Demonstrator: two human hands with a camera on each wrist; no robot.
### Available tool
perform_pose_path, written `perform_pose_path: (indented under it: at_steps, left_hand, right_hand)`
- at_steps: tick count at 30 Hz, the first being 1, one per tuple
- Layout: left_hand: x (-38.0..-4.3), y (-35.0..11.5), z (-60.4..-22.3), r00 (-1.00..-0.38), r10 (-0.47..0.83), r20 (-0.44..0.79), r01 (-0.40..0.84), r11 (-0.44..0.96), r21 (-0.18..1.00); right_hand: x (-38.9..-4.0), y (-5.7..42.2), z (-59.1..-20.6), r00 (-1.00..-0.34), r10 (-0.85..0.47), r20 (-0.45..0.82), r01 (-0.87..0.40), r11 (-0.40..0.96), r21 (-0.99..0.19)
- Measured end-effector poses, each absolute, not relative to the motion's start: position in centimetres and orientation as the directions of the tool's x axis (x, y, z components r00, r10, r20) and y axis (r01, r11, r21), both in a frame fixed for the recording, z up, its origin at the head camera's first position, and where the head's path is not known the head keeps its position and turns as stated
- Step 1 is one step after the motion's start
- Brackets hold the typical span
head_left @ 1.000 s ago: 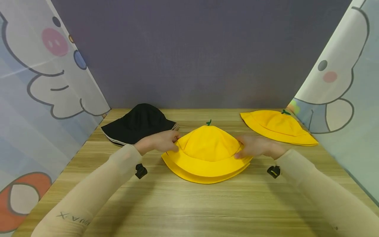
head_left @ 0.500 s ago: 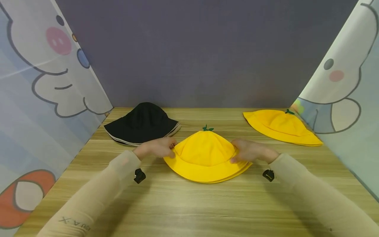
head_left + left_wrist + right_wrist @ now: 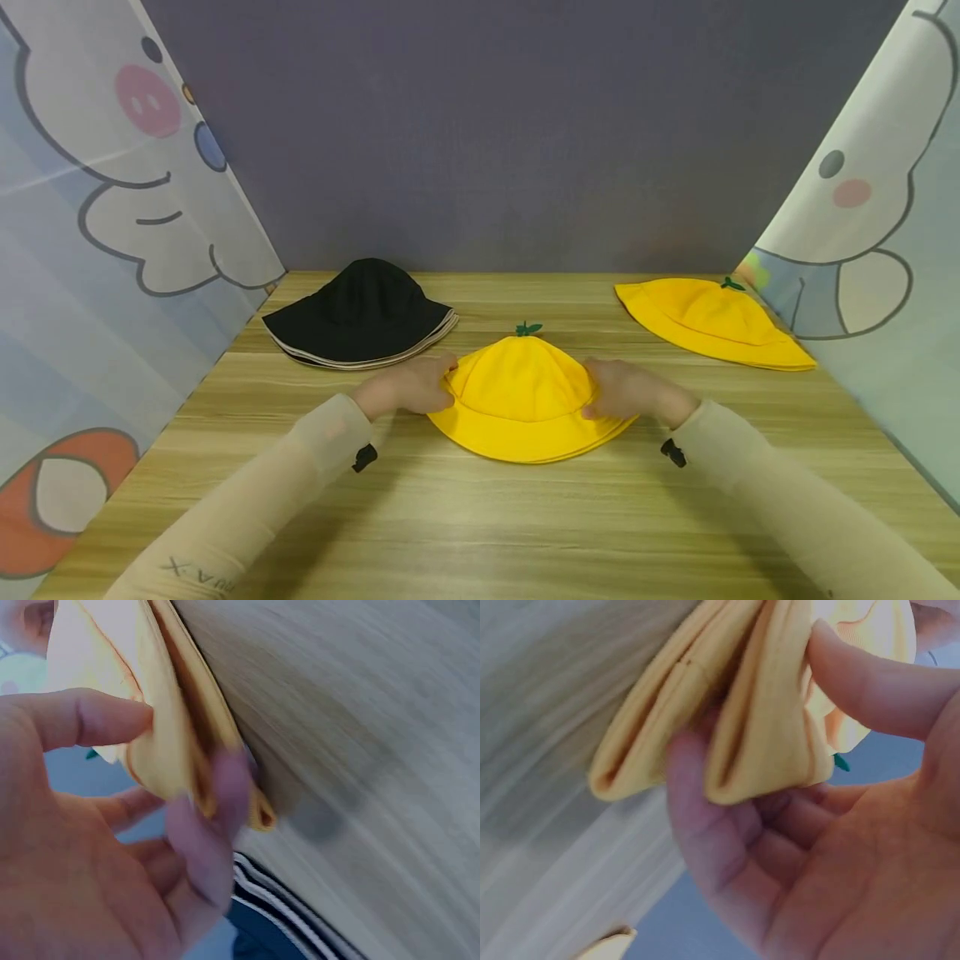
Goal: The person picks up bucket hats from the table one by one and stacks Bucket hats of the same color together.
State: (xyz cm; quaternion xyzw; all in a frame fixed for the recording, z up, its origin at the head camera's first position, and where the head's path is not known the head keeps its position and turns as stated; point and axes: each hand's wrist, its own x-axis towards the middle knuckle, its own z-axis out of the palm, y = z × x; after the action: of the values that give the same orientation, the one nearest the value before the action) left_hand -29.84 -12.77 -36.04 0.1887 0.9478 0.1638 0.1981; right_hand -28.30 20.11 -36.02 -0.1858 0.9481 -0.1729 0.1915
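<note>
In the middle of the table, a yellow bucket hat (image 3: 525,392) with a green leaf sprout on its crown sits over a second yellow hat (image 3: 641,727), brims nearly lined up. My left hand (image 3: 416,385) holds the upper hat at its left side, thumb on top and fingers curled at the brim edge. At the opposite side, my right hand (image 3: 621,390) grips the brim between thumb and curled fingers. From the right wrist view, the two folded brim edges stand slightly apart, with a fingertip between them. Most of the lower hat is hidden.
Black bucket hats (image 3: 363,312) with pale-edged brims lie stacked at the back left, close to my left hand. Another yellow hat (image 3: 712,321) with a green sprout lies at the back right. A grey panel (image 3: 525,142) closes off the wooden table (image 3: 510,533) behind.
The upper yellow hat has come down onto the lower one, and the wide gap between their brims has closed. Both hands have lowered with it, the left shifting slightly inward.
</note>
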Motion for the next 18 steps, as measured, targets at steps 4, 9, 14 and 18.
perform_pose_path:
  at_steps: [4, 9, 14, 18]
  left_hand:
    - [-29.3, -12.1, -35.9, -0.883, 0.353, -0.309, 0.284, 0.926, 0.249]
    - [-28.8, -11.6, -35.7, -0.899, 0.32, -0.3, 0.269, 0.942, 0.199]
    - [-28.3, -10.6, -35.8, -0.903, 0.349, -0.252, 0.308, 0.933, 0.188]
    - [-27.7, -9.5, -36.0, -0.89, 0.379, -0.252, 0.344, 0.923, 0.172]
  right_hand:
    - [-28.1, 19.7, -35.9, -0.877, -0.372, -0.303, -0.278, 0.909, -0.31]
    - [-28.6, 19.4, -36.0, -0.887, -0.368, -0.279, -0.29, 0.914, -0.283]
    - [-29.3, 19.1, -35.9, -0.888, -0.358, -0.287, -0.283, 0.92, -0.272]
    - [-29.4, 18.7, -35.9, -0.88, -0.361, -0.31, -0.309, 0.929, -0.203]
